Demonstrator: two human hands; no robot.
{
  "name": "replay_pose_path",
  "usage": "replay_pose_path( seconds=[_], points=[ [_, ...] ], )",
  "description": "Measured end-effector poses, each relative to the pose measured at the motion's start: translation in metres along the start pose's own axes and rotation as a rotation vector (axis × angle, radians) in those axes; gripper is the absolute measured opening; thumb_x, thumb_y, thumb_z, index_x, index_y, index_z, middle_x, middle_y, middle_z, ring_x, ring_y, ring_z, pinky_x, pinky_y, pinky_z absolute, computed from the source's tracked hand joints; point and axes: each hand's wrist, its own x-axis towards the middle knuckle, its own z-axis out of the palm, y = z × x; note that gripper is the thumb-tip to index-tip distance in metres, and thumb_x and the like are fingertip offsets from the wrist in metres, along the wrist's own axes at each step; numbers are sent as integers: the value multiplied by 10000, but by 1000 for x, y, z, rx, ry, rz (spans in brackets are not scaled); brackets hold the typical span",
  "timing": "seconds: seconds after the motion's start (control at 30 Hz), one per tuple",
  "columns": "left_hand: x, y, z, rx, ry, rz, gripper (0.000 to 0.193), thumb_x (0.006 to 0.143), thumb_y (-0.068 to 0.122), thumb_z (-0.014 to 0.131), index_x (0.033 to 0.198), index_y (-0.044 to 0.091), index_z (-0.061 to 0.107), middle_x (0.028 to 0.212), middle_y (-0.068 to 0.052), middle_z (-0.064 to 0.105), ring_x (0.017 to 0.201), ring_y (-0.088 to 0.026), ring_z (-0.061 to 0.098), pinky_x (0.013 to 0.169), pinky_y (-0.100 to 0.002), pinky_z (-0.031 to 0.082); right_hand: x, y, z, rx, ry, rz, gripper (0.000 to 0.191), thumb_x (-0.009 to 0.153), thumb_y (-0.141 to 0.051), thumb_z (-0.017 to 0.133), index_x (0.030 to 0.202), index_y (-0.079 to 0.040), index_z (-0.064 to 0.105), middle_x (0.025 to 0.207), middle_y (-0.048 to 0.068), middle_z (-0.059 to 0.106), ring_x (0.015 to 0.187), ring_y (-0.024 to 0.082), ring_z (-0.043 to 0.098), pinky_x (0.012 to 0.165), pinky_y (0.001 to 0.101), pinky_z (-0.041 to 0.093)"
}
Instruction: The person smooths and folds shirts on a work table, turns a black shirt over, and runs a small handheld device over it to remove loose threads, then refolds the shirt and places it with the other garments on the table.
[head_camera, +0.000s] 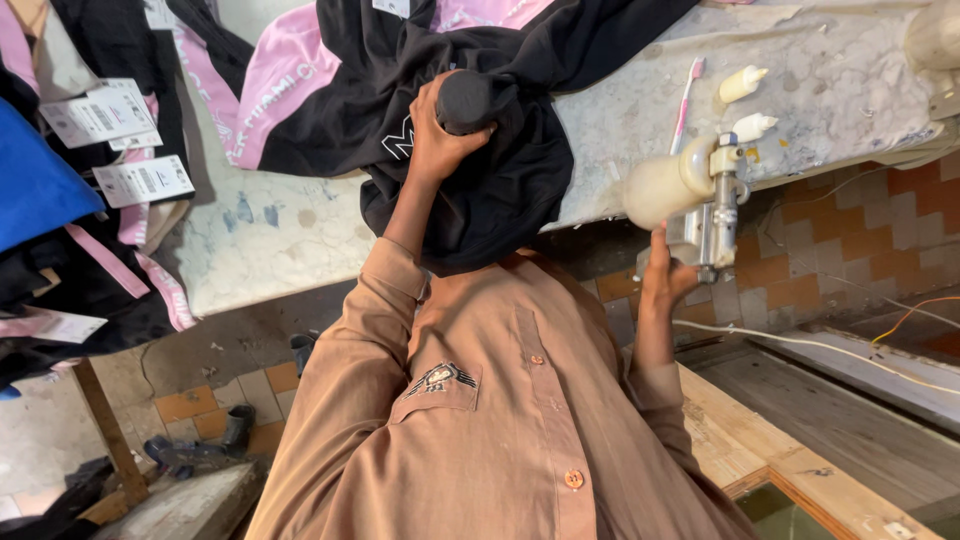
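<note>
I am working at the desk (830, 90), whose top is worn and stained, with a black garment (500, 180) spread over its edge and hanging down toward my chest. My left hand (440, 135) is closing around a dark rounded tool (465, 100), fingers wrapped over its top, and is pressing it onto the garment. My right hand (665, 280) is reaching up to a metal spray gun with a cream bottle (690, 195) at the desk's edge; my fingers are curling under its body, though I cannot tell how firmly they are gripping. The garment is looking soft and limp to me, light, folding wherever it is unsupported, so I am judging it best held flat by a bunched fold or pinned under the tool rather than by one corner. The spray gun seems rigid and heavier, best taken around its metal body. A pink toothbrush (688, 100) and two small cream bottles (742, 84) are lying nearby, and tagged pink-and-black garments (130, 180) are hanging well apart on the left.
</note>
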Motion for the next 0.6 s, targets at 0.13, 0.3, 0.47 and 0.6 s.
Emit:
replay_pose_path(
  seconds=[0.13,0.3,0.47,0.6],
  points=[
    [-13,26,-4,73,190,96,835,681,250,932,1383,86,510,1355,-148,559,1308,-359,488,1133,-444,370,28,29,18,-50,-57,-70,364,914,-45,801,1230,62,657,1194,148,713,1056,219,695,981,385,570],
    [-44,60,0,419,452,9,624,756,367,982,1085,65,545,1057,-80,546,965,-274,532,880,-406,410,68,43,56,-212,-50,-208,501,879,-111,830,1273,87,593,1222,171,702,1064,265,709,947,402,570],
    [-52,66,0,579,407,53,317,845,295,850,923,108,607,915,-24,598,874,-244,557,784,-388,383,113,50,97,-277,-76,-162,453,908,-203,821,1209,92,655,1188,192,737,1039,276,731,932,410,582],
    [-55,59,-3,606,305,176,205,902,217,786,901,100,617,876,-36,598,884,-251,557,797,-383,400,125,52,101,-115,-171,-286,514,935,-220,792,1271,98,568,1240,193,677,1091,275,697,951,417,567]
  ],
)
